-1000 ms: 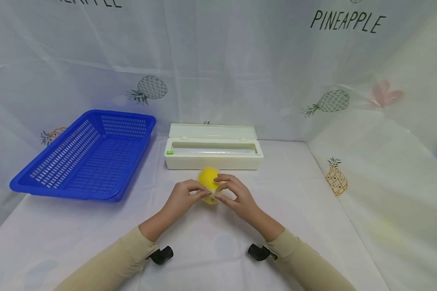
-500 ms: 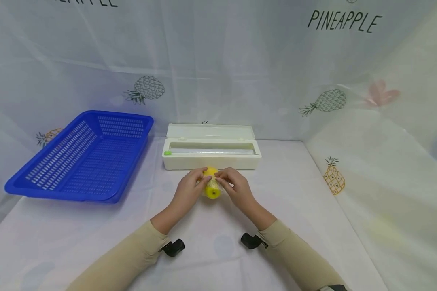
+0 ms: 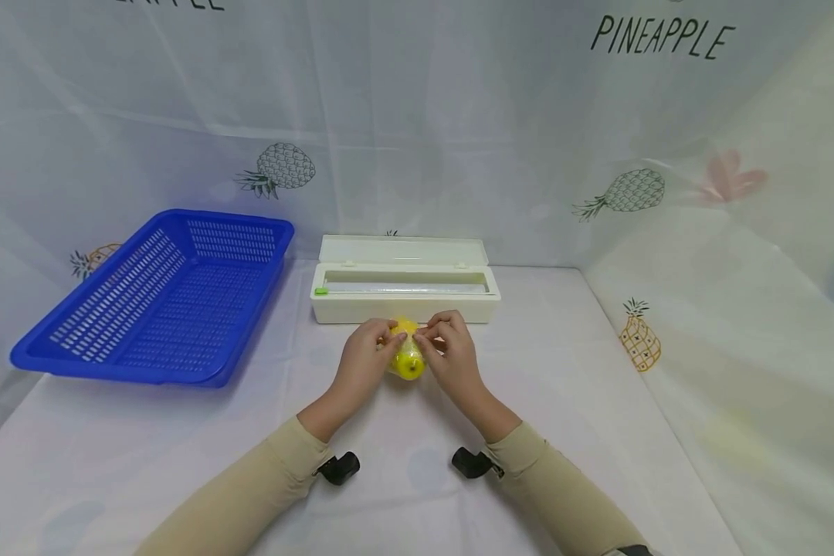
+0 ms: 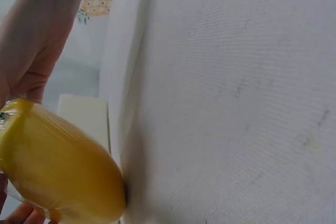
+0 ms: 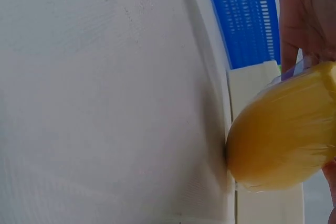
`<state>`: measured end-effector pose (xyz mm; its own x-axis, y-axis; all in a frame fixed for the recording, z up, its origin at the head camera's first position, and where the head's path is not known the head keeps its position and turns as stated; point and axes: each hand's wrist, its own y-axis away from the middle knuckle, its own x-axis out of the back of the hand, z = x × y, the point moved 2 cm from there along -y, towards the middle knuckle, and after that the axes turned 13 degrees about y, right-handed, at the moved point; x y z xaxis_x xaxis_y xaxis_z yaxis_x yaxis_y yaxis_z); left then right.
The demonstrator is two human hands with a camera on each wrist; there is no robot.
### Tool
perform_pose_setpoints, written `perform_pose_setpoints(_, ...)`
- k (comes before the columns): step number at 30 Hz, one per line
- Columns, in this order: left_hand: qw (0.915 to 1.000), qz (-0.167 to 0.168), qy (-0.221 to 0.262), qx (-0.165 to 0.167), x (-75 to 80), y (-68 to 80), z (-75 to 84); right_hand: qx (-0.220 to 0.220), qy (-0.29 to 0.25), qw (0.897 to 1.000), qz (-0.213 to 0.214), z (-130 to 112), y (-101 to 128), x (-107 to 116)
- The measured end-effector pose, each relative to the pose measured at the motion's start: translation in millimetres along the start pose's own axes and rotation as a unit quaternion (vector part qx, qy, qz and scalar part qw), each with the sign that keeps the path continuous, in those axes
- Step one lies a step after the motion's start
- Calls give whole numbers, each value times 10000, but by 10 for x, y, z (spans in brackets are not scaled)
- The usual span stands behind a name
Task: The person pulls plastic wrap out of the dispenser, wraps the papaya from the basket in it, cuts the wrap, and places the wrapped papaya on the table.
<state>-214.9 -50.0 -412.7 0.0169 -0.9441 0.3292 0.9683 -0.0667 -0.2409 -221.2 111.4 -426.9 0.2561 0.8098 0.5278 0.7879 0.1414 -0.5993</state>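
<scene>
A yellow fruit [image 3: 409, 367], with a dark dimple at its near end, lies on the white cloth in the middle of the head view. Clear cling film [image 3: 410, 349] is wrapped over it; the film's shine and folds show in both wrist views. From the left, my left hand [image 3: 364, 361] pinches film at the top of the fruit with thumb and fingers. My right hand [image 3: 456, 357] pinches film opposite, its thumb near the left one. The fruit [image 4: 65, 163] fills the lower left of the left wrist view. Some fingertips are hidden behind it in the wrist views.
Just behind the fruit stands a cream cling film dispenser [image 3: 406, 310], lid raised, with a roll inside and a green slider [image 3: 321, 291]. A large blue plastic basket [image 3: 194, 309] sits at the left. Pineapple-print cloth hangs at the back and right.
Both hands have moved slightly away from the body, up onto the fruit. The fruit has turned so its dimpled end faces me. Over the last half second the hands have barely shifted.
</scene>
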Motion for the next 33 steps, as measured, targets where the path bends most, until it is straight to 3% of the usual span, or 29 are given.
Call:
perform_pose_setpoints(5, 9998, -155, 139, 47, 14, -4, -35, -917, -560, 9934, -411, 59, 25, -9)
perform_pose_setpoints(10, 9981, -405, 370, 287, 55, 10, -126, -2057, -965, 9673, -1127, 175, 50, -35)
perform_pose_setpoints(13, 9962, -475, 571, 453, 80, 13, -171, -2461, -984, 9520, -1530, 217, 47, -37)
perform_pose_setpoints(17, 9940, -538, 758, 575, 115, -5, -186, -2728, -1008, 9364, -1963, 271, 53, -56)
perform_pose_setpoints(22, 9932, -742, 577, 687, 151, -49, -160, -3059, -1310, 9151, -2277, 313, 74, -81)
perform_pose_setpoints(29, 9912, -998, -82, 862, 192, -103, -231, -3348, -1848, 8836, -2701, 322, 95, -90)
perform_pose_setpoints(33, 9889, -1141, -551, 781, 206, -115, -281, -3216, -2054, 8777, -2897, 321, 97, -79)
